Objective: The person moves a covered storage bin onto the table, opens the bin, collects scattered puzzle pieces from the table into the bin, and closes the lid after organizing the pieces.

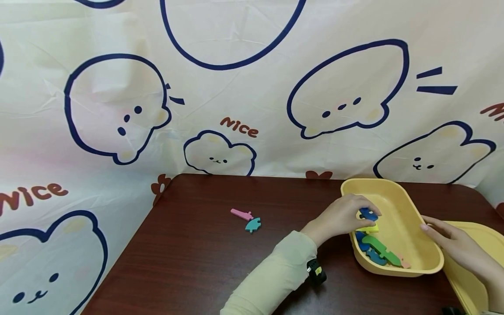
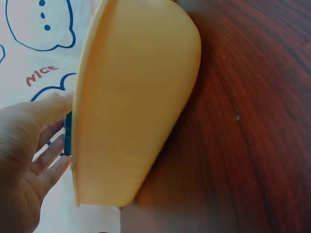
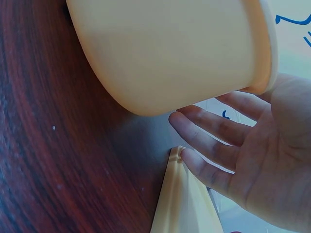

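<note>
My left hand (image 1: 348, 215) reaches over the near-left side of a yellow plastic container (image 1: 409, 236). Its thumb and fingers pinch a blue puzzle piece (image 1: 369, 214); in the left wrist view the piece's dark edge (image 2: 68, 133) shows beside the rim. Below that hand, inside the container, lie a yellow piece (image 1: 369, 228), a green piece (image 1: 381, 249), a pink piece (image 1: 404, 263) and several blue ones. My right hand (image 1: 453, 240) rests at the container's right rim, thumb tip on the edge. Its other fingers (image 3: 214, 141) stretch loosely along the outside.
A pink piece (image 1: 241, 214) and a teal piece (image 1: 253, 225) lie close together on the dark wooden table (image 1: 204, 262). At the right, a yellow lid (image 1: 470, 284) lies partly under the right forearm. Behind the table hangs a white cloth (image 1: 275, 100) with cartoon drawings.
</note>
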Available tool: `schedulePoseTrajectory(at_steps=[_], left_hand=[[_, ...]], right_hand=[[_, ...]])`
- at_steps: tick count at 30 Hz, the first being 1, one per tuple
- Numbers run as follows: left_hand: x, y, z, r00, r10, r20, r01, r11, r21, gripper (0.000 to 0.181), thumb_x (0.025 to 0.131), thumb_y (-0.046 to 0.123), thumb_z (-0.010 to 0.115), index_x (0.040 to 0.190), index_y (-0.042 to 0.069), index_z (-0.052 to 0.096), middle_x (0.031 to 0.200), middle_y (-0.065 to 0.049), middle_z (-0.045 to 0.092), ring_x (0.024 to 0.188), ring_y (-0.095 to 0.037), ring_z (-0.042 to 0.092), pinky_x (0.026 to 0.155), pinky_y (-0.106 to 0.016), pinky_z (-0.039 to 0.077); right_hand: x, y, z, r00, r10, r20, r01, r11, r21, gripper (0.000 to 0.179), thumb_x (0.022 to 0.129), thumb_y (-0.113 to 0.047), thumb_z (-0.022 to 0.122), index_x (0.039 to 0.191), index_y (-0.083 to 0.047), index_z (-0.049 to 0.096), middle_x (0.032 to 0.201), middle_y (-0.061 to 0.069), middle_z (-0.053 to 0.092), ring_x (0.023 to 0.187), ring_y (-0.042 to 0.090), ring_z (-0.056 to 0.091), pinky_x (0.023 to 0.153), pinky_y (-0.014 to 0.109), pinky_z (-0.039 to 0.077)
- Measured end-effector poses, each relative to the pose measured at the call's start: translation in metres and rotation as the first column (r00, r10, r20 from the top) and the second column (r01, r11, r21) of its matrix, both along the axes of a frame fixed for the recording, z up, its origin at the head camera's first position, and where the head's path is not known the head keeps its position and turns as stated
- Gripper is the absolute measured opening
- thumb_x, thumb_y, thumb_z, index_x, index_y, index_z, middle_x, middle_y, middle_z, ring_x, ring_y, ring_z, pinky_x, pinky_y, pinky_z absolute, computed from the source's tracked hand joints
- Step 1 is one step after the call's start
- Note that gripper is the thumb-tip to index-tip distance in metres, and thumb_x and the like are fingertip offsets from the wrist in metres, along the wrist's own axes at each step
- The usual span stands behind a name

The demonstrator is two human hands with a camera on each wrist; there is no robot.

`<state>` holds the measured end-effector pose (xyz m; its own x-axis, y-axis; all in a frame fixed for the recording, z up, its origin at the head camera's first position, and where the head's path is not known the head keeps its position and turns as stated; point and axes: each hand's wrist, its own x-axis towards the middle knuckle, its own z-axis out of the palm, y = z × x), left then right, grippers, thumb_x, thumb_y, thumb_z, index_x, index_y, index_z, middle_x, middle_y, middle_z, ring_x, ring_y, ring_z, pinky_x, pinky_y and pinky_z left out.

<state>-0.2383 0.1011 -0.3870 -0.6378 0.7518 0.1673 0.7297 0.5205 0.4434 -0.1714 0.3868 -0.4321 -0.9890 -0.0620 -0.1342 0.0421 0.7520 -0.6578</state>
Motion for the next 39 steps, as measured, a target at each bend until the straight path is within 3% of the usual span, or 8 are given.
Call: schedulePoseTrajectory(at_steps=[7,10,12,16,17,23,32,39], left_hand=[[-0.004,0.002,-0.007,1.000,0.006,-0.008,-0.006,1.000,-0.004,0.026,0.090,0.033,0.073,0.115,0.027,0.072,0.111,0.021,0.065,0.107,0.012,0.051,0.095,-0.004,0.031],[-0.006,0.001,-0.009,1.000,0.003,-0.005,-0.003,1.000,-0.003,0.025,0.090,0.032,0.073,0.115,0.026,0.072,0.111,0.021,0.065,0.107,0.012,0.050,0.095,-0.004,0.031],[-0.006,0.001,-0.009,1.000,0.002,-0.003,-0.002,1.000,-0.003,0.025,0.090,0.031,0.074,0.115,0.026,0.072,0.111,0.021,0.064,0.106,0.012,0.050,0.095,-0.004,0.031],[-0.007,0.001,-0.011,1.000,0.000,-0.005,0.000,1.000,-0.008,0.025,0.090,0.031,0.074,0.115,0.026,0.072,0.111,0.020,0.064,0.107,0.011,0.050,0.095,-0.005,0.031],[-0.007,0.001,-0.011,1.000,0.001,-0.004,-0.001,1.000,-0.009,0.025,0.090,0.031,0.074,0.115,0.027,0.072,0.111,0.020,0.064,0.107,0.011,0.050,0.095,-0.005,0.031],[-0.007,0.001,-0.012,1.000,0.004,-0.009,-0.004,1.000,-0.010,0.024,0.090,0.031,0.074,0.114,0.026,0.073,0.112,0.020,0.064,0.108,0.010,0.050,0.095,-0.005,0.032],[-0.006,0.000,-0.013,1.000,0.005,-0.014,-0.005,1.000,0.004,0.024,0.090,0.030,0.074,0.114,0.026,0.073,0.113,0.020,0.064,0.110,0.010,0.050,0.096,-0.005,0.031],[-0.005,-0.004,-0.013,0.999,0.001,-0.045,0.000,1.000,0.018,0.023,0.091,0.029,0.074,0.113,0.027,0.073,0.119,0.016,0.065,0.115,0.007,0.051,0.097,-0.005,0.031]], right_hand=[[0.001,0.000,-0.003,1.000,0.000,-0.021,0.000,1.000,-0.001,0.072,0.106,-0.045,0.039,0.148,0.013,0.029,0.140,0.044,0.035,0.121,0.057,0.040,0.071,0.024,0.045],[0.002,-0.002,0.000,1.000,0.000,-0.023,0.000,1.000,-0.011,0.071,0.107,-0.043,0.039,0.148,0.014,0.028,0.140,0.045,0.034,0.121,0.058,0.039,0.075,0.026,0.047],[0.002,-0.003,0.001,1.000,-0.002,-0.025,0.002,1.000,0.000,0.071,0.107,-0.044,0.038,0.148,0.014,0.029,0.140,0.045,0.034,0.121,0.057,0.040,0.071,0.021,0.045],[0.001,-0.003,0.003,1.000,0.001,-0.021,-0.001,1.000,-0.005,0.071,0.107,-0.043,0.038,0.147,0.015,0.028,0.141,0.045,0.033,0.122,0.058,0.039,0.078,0.037,0.049],[0.001,-0.002,0.002,1.000,0.002,-0.023,-0.002,1.000,0.001,0.071,0.107,-0.043,0.038,0.147,0.014,0.028,0.140,0.045,0.034,0.121,0.057,0.040,0.074,0.030,0.048],[0.001,-0.001,0.000,1.000,0.005,-0.012,-0.005,1.000,0.000,0.073,0.107,-0.045,0.037,0.148,0.014,0.027,0.141,0.045,0.033,0.122,0.058,0.039,0.077,0.037,0.050],[0.002,-0.004,0.003,1.000,-0.006,-0.006,0.006,1.000,-0.015,0.072,0.107,-0.043,0.036,0.148,0.015,0.025,0.141,0.047,0.029,0.124,0.060,0.036,0.087,0.065,0.040],[0.002,-0.005,0.004,1.000,-0.008,-0.003,0.008,1.000,-0.013,0.073,0.107,-0.045,0.036,0.148,0.015,0.025,0.141,0.047,0.030,0.123,0.060,0.036,0.087,0.060,0.043]])
